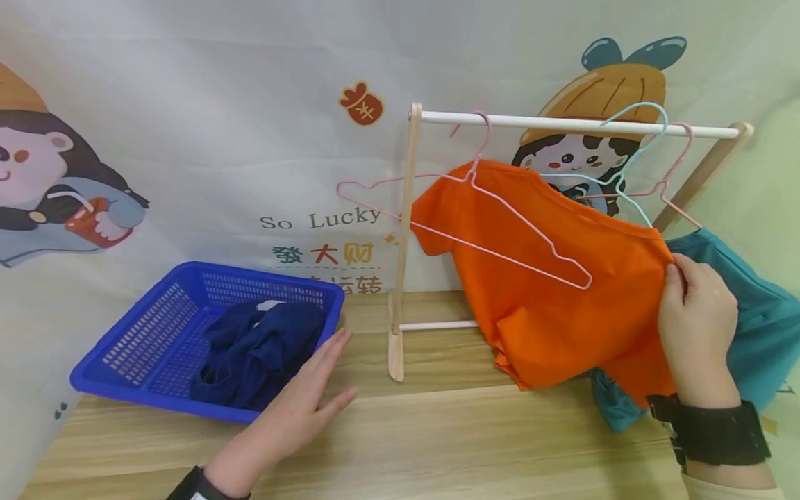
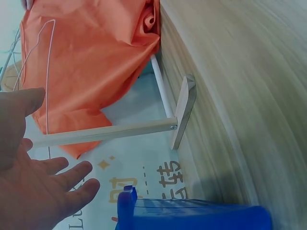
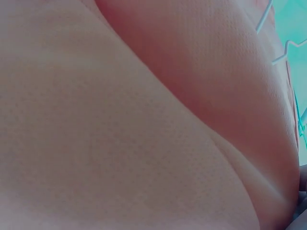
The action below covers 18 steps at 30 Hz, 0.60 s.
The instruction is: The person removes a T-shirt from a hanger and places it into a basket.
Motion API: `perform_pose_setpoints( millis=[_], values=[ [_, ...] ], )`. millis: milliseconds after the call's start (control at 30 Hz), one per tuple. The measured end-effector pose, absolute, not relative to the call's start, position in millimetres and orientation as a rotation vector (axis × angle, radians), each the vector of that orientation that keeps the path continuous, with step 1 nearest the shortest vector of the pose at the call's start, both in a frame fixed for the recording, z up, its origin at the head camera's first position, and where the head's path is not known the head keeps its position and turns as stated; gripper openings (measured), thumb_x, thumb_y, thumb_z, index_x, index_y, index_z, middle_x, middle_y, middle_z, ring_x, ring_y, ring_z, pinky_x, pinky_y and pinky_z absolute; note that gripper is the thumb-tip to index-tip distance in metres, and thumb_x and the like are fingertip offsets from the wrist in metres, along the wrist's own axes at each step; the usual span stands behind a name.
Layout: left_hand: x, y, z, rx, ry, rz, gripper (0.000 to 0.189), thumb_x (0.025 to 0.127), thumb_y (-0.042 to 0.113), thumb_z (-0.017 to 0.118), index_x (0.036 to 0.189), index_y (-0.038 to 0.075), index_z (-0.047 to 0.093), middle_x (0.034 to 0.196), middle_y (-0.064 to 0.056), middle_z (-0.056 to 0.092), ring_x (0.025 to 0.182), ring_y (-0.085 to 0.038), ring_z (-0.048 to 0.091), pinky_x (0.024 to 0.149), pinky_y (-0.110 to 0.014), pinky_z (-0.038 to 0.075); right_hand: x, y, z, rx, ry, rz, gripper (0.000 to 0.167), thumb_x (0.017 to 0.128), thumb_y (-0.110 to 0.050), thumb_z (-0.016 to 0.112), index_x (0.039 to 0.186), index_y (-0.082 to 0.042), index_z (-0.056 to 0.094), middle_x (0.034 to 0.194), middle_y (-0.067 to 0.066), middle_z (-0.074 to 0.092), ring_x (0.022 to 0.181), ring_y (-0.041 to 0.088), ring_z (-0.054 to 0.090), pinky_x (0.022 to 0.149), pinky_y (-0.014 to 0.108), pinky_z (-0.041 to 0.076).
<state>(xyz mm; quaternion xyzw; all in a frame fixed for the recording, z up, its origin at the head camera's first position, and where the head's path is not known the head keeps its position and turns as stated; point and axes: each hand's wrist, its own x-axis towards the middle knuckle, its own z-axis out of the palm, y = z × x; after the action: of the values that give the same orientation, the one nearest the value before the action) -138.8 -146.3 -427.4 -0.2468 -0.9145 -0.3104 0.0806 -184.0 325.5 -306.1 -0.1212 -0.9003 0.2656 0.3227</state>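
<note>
While our right hand (image 1: 698,323) pinches the orange shirt (image 1: 562,319) below the white bar (image 1: 531,122), behind a pink hanger (image 1: 473,173), our left hand (image 1: 301,401), fingers straight and thumb apart, hovers near the right edge of the blue basket (image 1: 150,401).

Cloth (image 3: 120,139), pinkish tan and very close, fills most of the right wrist view, creased from eleven o'clock down to five. A pale wire hanger (image 3: 287,51) shows at two o'clock. At four, a sliver of the right hand (image 3: 301,212) touches the cloth's edge.
</note>
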Motion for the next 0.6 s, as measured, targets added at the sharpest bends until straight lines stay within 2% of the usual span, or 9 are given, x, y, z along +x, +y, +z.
perform_pose_setpoints(
  millis=[233, 400, 600],
  values=[
    [-135.7, -140.7, -430.3, -0.747, -2.733, -0.943, 0.076, 0.093, 0.029, 0.06, 0.153, 0.025, 0.013, 0.157, -0.004, 0.021, 0.142, -0.027, 0.026, 0.111, -0.049, 0.028, -162.5, 337.7, -332.8, -0.368, -2.419, 0.679, 0.041, 0.101, -0.026, 0.037, 0.127, 0.001, 0.057, 0.118, 0.025, 0.058, 0.108, 0.044, 0.049, 0.097, 0.057, 0.037],
    [-134.9, -136.8, -435.2, -0.767, -2.731, -0.956, 0.073, 0.093, 0.032, 0.059, 0.152, 0.021, 0.018, 0.157, -0.002, 0.021, 0.142, -0.026, 0.025, 0.111, -0.047, 0.027, -142.3, 345.2, -355.0, -0.385, -2.542, 0.601, 0.04, 0.102, -0.023, 0.037, 0.126, 0.004, 0.056, 0.117, 0.029, 0.057, 0.104, 0.047, 0.049, 0.091, 0.061, 0.038],
    [-134.2, -131.5, -436.2, -0.781, -2.732, -0.968, 0.072, 0.094, 0.036, 0.057, 0.152, 0.021, 0.018, 0.157, -0.002, 0.02, 0.141, -0.029, 0.027, 0.109, -0.051, 0.029, -128.0, 351.7, -373.5, -0.4, -2.637, 0.578, 0.042, 0.102, -0.024, 0.036, 0.125, 0.005, 0.054, 0.12, 0.03, 0.055, 0.106, 0.047, 0.048, 0.09, 0.062, 0.038]
  ],
)
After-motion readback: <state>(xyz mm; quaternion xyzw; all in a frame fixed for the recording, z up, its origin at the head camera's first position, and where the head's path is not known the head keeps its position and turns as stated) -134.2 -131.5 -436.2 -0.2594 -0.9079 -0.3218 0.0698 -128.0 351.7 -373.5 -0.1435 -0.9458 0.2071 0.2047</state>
